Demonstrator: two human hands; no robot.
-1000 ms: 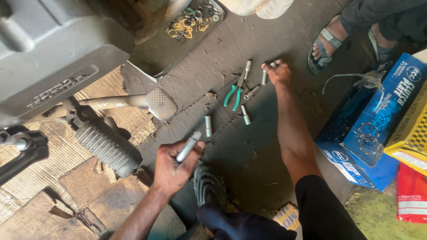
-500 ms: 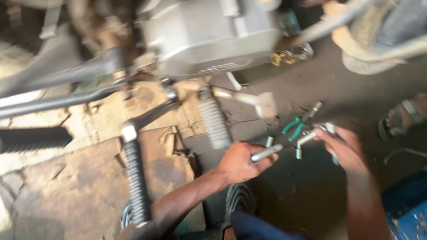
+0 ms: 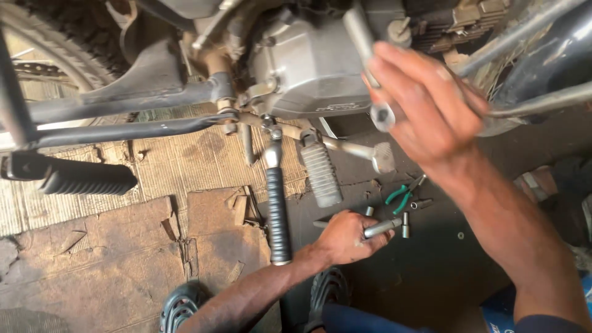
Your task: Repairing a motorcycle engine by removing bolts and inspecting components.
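Now your right hand is up in front of the engine case, fingers closed around a metal socket wrench whose hollow end faces the camera; one second ago that hand was down on the floor, reaching among the loose tools. The lift puts the wrench close to the engine side, near the kick lever and the ribbed footpeg.

Your left hand is low on the dark floor, fingers wrapped around a second silver tube tool that lies nearly flat. It held this same tool one second ago, so that grip is unchanged.

Left behind on the floor: green-handled pliers and a few small sockets, just beside the left hand.

View has swung from the tool spread toward the motorcycle frame; the second footpeg and cardboard sheets now fill the left side.

Reading: tool picked, work moved from floor to engine. Which fastener the wrench is aimed at cannot be told; the hand blocks it.
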